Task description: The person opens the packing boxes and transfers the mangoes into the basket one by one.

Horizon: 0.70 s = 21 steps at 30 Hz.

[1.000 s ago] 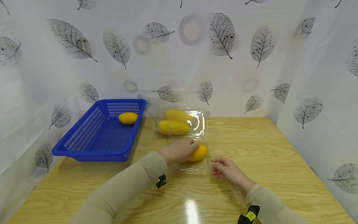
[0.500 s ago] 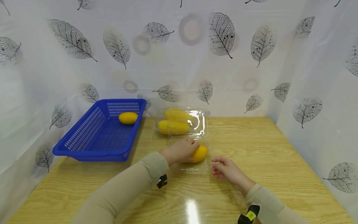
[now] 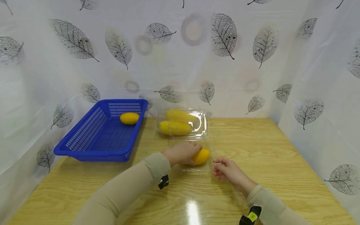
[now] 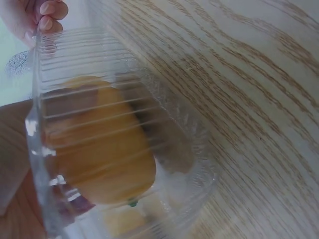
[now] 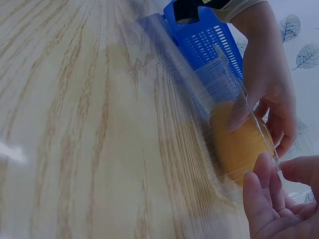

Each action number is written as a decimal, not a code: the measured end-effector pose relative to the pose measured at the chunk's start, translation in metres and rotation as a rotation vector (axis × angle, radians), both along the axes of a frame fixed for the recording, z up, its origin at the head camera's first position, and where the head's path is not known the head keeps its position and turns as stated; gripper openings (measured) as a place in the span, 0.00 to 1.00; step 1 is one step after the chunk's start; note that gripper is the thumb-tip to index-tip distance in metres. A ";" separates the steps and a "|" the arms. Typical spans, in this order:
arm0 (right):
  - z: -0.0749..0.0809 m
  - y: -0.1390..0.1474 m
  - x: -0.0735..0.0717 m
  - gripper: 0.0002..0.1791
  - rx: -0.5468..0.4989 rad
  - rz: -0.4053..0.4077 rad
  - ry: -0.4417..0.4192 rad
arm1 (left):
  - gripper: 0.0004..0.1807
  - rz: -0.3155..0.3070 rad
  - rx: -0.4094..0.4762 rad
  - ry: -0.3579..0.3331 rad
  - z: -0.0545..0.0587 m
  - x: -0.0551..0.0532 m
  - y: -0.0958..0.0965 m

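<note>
My left hand point(image 3: 184, 153) reaches into a clear plastic clamshell box point(image 3: 194, 170) and holds an orange-yellow mango point(image 3: 202, 156) by its left end. Through the ribbed box wall in the left wrist view, the mango point(image 4: 107, 149) shows a small green stem tip. My right hand point(image 3: 229, 172) pinches the box's right rim between thumb and fingers; the right wrist view shows these fingertips point(image 5: 264, 167) at the rim. The box's lid point(image 3: 203, 132) stands raised at the back. Behind it lie two longer yellow fruits point(image 3: 174, 128), partly seen through the plastic.
A blue slotted basket point(image 3: 92, 153) stands at the left of the wooden table point(image 3: 253, 140), with one more orange-yellow mango point(image 3: 129, 118) at its far end. A leaf-patterned curtain point(image 3: 174, 68) closes off the back and sides.
My left hand and the mango in it have shifted slightly right and toward me inside the box. The right hand keeps its hold on the rim.
</note>
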State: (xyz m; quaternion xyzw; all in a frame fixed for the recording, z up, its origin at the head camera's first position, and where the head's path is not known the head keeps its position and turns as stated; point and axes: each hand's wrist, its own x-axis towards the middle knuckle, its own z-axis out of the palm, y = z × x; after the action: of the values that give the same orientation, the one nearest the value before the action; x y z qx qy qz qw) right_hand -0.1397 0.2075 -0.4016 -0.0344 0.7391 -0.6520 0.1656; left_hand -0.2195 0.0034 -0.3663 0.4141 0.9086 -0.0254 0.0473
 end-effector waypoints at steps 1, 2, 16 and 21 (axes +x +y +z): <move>0.000 0.000 0.000 0.22 -0.001 0.001 0.000 | 0.33 0.001 -0.002 0.004 0.000 0.000 0.000; -0.001 0.001 0.000 0.22 -0.001 0.000 -0.003 | 0.34 0.002 -0.002 0.005 0.000 0.000 0.000; -0.001 0.002 0.002 0.23 0.007 0.007 0.005 | 0.32 -0.018 0.045 0.020 0.009 0.001 -0.009; 0.001 0.000 0.002 0.23 0.009 -0.008 -0.002 | 0.31 -0.038 0.068 0.037 0.012 0.002 -0.011</move>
State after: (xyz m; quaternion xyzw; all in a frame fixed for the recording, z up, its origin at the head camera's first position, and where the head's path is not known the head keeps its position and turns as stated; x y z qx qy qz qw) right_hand -0.1374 0.2076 -0.4009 -0.0302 0.7419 -0.6494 0.1638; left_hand -0.2178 -0.0077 -0.3545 0.4323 0.9016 -0.0032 0.0159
